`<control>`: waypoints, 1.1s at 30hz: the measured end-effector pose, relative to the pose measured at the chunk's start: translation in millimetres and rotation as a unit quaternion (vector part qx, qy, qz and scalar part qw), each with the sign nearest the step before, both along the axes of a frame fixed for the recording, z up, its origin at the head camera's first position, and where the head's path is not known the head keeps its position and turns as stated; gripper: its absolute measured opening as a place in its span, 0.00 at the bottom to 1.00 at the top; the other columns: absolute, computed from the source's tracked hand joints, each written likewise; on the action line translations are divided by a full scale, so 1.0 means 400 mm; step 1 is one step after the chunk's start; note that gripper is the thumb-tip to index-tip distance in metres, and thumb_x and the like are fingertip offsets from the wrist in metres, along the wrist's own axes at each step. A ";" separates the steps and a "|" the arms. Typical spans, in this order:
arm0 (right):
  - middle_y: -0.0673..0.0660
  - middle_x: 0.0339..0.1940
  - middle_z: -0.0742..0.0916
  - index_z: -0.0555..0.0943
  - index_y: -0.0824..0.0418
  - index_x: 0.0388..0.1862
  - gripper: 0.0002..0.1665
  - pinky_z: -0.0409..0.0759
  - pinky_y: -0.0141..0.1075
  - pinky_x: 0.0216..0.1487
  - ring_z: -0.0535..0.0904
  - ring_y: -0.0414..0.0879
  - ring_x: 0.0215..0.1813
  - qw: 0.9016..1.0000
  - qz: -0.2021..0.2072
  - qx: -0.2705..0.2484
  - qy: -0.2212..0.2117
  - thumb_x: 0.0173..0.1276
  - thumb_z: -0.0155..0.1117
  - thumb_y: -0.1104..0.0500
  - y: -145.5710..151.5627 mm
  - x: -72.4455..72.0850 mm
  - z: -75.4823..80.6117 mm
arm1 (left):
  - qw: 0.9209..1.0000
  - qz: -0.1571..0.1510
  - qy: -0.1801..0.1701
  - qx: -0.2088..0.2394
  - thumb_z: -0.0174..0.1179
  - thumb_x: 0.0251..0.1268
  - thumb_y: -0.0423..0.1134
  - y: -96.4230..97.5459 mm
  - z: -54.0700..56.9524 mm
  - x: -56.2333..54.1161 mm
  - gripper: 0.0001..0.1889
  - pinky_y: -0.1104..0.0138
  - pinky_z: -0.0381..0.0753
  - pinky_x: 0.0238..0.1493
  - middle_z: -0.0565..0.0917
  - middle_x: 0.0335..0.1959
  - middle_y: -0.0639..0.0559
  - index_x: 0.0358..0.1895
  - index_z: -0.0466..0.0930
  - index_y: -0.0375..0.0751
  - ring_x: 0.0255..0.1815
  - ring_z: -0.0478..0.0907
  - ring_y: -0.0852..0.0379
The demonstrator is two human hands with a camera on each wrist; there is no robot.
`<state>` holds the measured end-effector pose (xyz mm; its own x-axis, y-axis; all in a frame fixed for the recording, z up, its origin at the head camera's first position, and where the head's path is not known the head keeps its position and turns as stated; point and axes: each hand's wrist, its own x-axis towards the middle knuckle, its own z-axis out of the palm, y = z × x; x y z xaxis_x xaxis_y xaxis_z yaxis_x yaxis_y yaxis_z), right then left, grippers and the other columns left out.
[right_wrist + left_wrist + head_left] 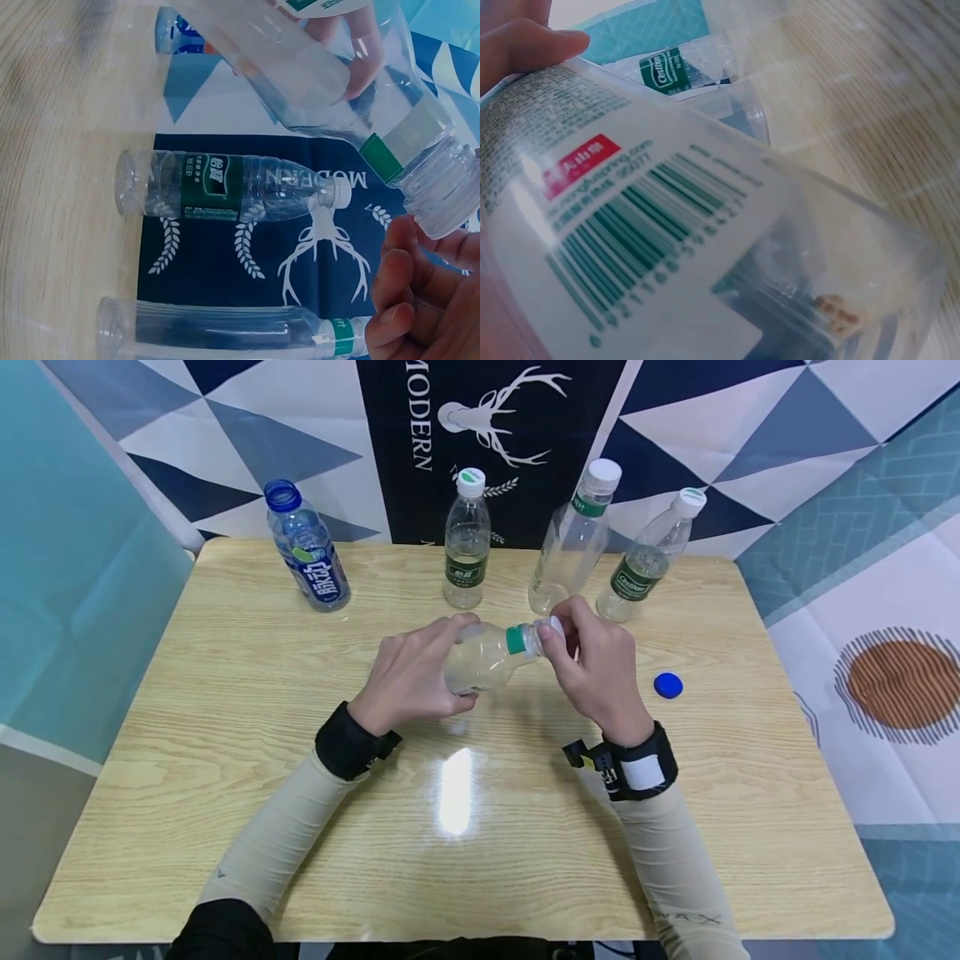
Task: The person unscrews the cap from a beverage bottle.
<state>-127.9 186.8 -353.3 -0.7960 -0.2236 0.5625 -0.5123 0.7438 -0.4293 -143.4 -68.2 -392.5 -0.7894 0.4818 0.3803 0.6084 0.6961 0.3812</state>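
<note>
My left hand [412, 670] grips a clear plastic bottle [486, 657] round its body, tilted on its side above the table with its neck to the right. A green band [515, 640] circles the neck. At the bottle's mouth, my right hand [602, 667] pinches a white cap [556, 626] between thumb and fingers. The left wrist view shows the bottle's white label [667, 225] with a barcode, and the left thumb along its upper side. In the right wrist view, bare threads [442, 184] show on the neck, close to the right fingers [394, 281].
Along the table's back edge stand a blue-labelled bottle [311, 556], a small green-labelled bottle [466, 552], a tall clear bottle [564, 556] and another green-labelled bottle [647, 564]. A blue cap [667, 685] lies right of my right hand on the wooden table [525, 860].
</note>
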 end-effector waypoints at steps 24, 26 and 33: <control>0.55 0.09 0.74 0.73 0.60 0.13 0.48 0.55 0.39 0.19 0.68 0.48 0.14 0.995 -0.094 -0.026 -0.034 0.76 0.35 0.25 -0.004 0.000 -0.001 | 0.996 0.021 0.078 -0.045 0.79 0.31 0.62 0.003 -0.009 0.001 0.52 0.59 0.80 0.21 0.87 0.47 0.49 0.69 0.70 0.52 0.31 0.83 0.51; 0.53 0.09 0.70 0.71 0.59 0.12 0.46 0.53 0.39 0.20 0.64 0.47 0.15 0.995 -0.091 -0.022 -0.038 0.77 0.38 0.26 -0.005 0.000 -0.003 | 0.996 0.022 0.076 -0.041 0.79 0.32 0.61 0.003 -0.010 0.001 0.52 0.59 0.80 0.22 0.87 0.47 0.48 0.68 0.70 0.52 0.31 0.84 0.51; 0.53 0.11 0.71 0.72 0.59 0.16 0.40 0.55 0.38 0.21 0.64 0.45 0.17 0.996 -0.065 -0.025 -0.048 0.79 0.43 0.32 -0.005 -0.002 -0.004 | 0.997 0.019 0.063 -0.038 0.79 0.33 0.62 0.002 -0.008 -0.001 0.51 0.59 0.81 0.22 0.87 0.49 0.47 0.69 0.69 0.52 0.32 0.84 0.51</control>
